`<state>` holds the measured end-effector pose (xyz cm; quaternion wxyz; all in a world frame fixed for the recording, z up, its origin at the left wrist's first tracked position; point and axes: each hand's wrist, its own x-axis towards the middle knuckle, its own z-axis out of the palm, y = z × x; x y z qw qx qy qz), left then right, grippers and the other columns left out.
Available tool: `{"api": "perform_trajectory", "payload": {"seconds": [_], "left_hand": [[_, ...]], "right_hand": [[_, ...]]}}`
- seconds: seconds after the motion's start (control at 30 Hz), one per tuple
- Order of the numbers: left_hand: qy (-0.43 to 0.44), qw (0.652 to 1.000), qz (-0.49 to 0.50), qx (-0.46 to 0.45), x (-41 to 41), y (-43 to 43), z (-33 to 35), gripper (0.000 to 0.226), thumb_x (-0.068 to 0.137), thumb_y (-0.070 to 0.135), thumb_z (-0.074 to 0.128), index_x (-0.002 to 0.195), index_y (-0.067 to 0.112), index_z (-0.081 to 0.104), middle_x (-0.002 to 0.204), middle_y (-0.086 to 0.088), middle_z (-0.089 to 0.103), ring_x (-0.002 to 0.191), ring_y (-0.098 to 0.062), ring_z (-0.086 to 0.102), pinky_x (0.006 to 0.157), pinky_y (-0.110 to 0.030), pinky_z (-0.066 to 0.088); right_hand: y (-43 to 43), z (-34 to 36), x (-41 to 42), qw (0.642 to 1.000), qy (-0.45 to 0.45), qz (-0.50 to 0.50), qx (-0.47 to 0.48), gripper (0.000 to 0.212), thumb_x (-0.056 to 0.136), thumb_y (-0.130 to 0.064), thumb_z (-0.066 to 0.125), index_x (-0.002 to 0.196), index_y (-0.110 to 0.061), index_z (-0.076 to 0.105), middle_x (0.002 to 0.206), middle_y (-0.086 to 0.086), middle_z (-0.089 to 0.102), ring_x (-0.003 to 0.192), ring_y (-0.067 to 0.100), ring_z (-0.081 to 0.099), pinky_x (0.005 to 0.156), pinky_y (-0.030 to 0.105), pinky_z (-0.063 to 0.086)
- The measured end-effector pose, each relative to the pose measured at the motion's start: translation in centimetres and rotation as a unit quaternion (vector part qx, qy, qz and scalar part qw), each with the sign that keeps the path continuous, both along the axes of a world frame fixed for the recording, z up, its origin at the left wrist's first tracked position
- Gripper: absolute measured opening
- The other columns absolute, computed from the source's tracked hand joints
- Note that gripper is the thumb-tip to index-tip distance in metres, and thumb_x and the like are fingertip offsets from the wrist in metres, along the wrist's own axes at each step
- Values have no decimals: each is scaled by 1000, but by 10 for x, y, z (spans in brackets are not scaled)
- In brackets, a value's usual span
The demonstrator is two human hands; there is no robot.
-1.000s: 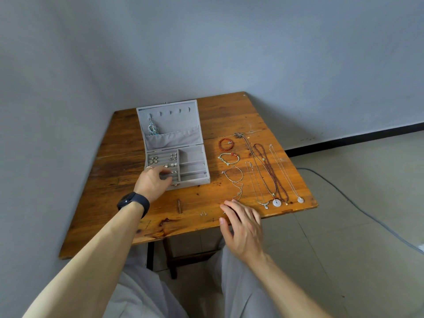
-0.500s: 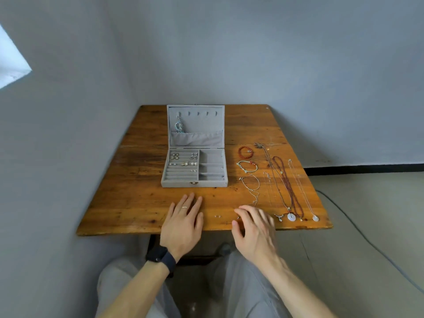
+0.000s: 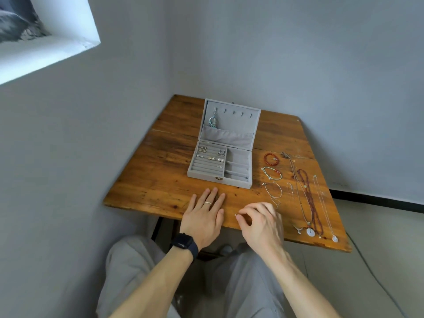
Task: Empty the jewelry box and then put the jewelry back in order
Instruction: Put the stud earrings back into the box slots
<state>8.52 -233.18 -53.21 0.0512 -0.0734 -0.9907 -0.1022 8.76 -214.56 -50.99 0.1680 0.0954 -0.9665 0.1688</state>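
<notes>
L hand [image 3: 204, 216]: palm down, flat, fingers straight, slightly spread, pointing to far side. L forearm [image 3: 149, 283] bare, enters from near left. R hand [image 3: 261, 223]: just right of L hand, knuckles up, fingers curled, thumb & forefinger tips close together; pinch unconfirmed. R forearm [image 3: 305, 288] bare, enters from near right.

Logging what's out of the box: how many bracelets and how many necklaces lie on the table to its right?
Bracelets: 3
Necklaces: 4
Total: 7
</notes>
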Motion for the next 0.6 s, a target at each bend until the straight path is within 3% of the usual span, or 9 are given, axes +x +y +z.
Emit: {"api": "perform_trajectory", "payload": {"seconds": [0.23, 0.33, 0.4, 0.5, 0.6], "left_hand": [[3, 1000, 1, 13, 1, 0, 2, 57, 104, 47, 10, 158, 33, 18, 166, 7, 17, 154, -15, 10, 125, -42, 2], [6, 1000, 0, 21, 1, -1, 2, 57, 104, 47, 10, 158, 32, 21, 165, 7, 19, 153, -15, 12, 124, -42, 3], [15, 1000, 2, 27, 1, -1, 1, 57, 104, 46, 12, 157, 32, 27, 164, 6, 25, 152, -15, 17, 125, -43, 7], [33, 999, 2, 33, 2, 0, 0, 55, 104, 45, 19, 154, 31, 34, 161, 5, 32, 151, -15, 24, 124, -44, 14], [48, 998, 5, 46, 3, 0, 3, 53, 103, 45, 25, 151, 31, 42, 158, 5, 38, 149, -15, 29, 123, -44, 17]], "right_hand": [[-2, 10, 2, 1000, -6, -2, -11, 3, 86, -27, 76, 89, -27, 78, 96, -13, 72, 102, 17, 58, 82, 39, 48], [6, 16, 0, 992, -9, -23, -123, 5, 89, -23, 74, 91, -27, 77, 94, -16, 72, 94, 14, 56, 76, 32, 45], [18, 17, 3, 962, -47, -59, -263, 9, 93, -25, 70, 95, -32, 75, 96, -22, 70, 94, 6, 59, 74, 24, 43], [35, 14, 13, 883, -84, -105, -450, 12, 96, -26, 65, 96, -36, 71, 92, -23, 73, 93, -9, 63, 77, 16, 44], [48, 8, 19, 819, -91, -156, -545, 9, 96, -26, 65, 98, -30, 72, 88, -16, 74, 84, 4, 67, 73, 23, 50]]}}
